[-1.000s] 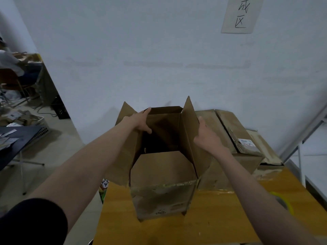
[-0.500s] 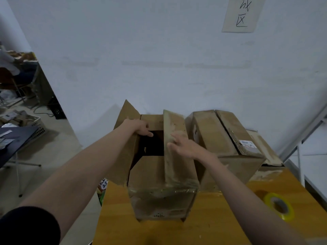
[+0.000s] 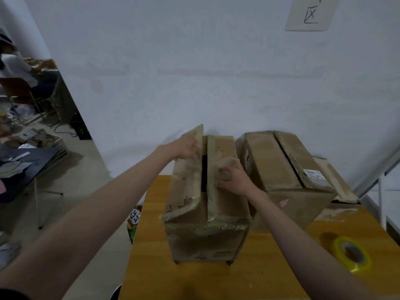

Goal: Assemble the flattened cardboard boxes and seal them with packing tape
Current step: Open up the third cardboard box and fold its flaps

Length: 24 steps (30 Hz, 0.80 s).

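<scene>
A worn cardboard box (image 3: 205, 241) stands upright on the wooden table (image 3: 249, 278). Its right top flap lies flat, and my right hand (image 3: 234, 178) presses down on it with fingers spread. My left hand (image 3: 187, 148) rests on the left top flap (image 3: 188, 176), which slopes down toward the middle but stays a little raised. A dark gap shows between the two flaps. A roll of yellow packing tape (image 3: 351, 254) lies on the table at the right, away from both hands.
A closed cardboard box (image 3: 281, 174) stands right beside the first one, against the white wall. More flattened cardboard (image 3: 337, 185) lies behind it. A dark table (image 3: 26, 167) with papers and a seated person (image 3: 15, 68) are at the far left.
My right hand folded the right flap down flat. My left hand then swung the left flap from upright down toward the middle, nearly closing the top.
</scene>
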### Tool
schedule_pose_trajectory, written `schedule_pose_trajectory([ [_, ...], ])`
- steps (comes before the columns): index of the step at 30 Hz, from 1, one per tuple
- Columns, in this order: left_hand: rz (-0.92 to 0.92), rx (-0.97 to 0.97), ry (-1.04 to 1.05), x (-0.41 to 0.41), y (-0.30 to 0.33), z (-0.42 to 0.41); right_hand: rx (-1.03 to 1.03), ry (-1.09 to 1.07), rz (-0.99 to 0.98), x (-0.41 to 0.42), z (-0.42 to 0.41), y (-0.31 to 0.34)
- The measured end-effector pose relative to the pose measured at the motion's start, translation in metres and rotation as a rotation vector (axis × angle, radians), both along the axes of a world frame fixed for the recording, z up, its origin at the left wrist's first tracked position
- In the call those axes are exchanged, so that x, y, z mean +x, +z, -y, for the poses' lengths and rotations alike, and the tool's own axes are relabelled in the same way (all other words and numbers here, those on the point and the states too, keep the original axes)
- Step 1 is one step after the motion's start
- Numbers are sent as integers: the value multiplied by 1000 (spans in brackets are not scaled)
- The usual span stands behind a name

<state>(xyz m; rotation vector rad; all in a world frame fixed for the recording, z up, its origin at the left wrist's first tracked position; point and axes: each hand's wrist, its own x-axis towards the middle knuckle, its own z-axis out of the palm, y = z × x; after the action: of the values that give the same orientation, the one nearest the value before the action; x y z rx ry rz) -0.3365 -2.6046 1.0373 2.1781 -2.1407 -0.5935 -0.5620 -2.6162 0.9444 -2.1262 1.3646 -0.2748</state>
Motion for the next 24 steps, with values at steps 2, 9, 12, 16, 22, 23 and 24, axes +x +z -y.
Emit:
schedule_pose_trajectory([
  [2, 109, 90, -71, -6, -23, -3, 2, -19, 31, -2, -2, -2],
  [9, -157, 110, 236, 11, -75, -21, 94, -109, 119, -10, -2, -12],
  [12, -406, 100, 350, 15, -84, -27, 169, -176, 205, -12, -2, -11],
  [16, -422, 75, 384, 9, -92, -30, 207, -186, 253, -14, -3, -11],
  [22, -447, 38, 400, 11, -96, -30, 220, -163, 263, -14, -5, -13],
  [23, -460, 40, 411, 13, -97, -32, 203, -164, 279, -13, -6, -13],
  [24, -484, 47, 430, 14, -98, -35, 182, -175, 301, -13, -6, -14],
])
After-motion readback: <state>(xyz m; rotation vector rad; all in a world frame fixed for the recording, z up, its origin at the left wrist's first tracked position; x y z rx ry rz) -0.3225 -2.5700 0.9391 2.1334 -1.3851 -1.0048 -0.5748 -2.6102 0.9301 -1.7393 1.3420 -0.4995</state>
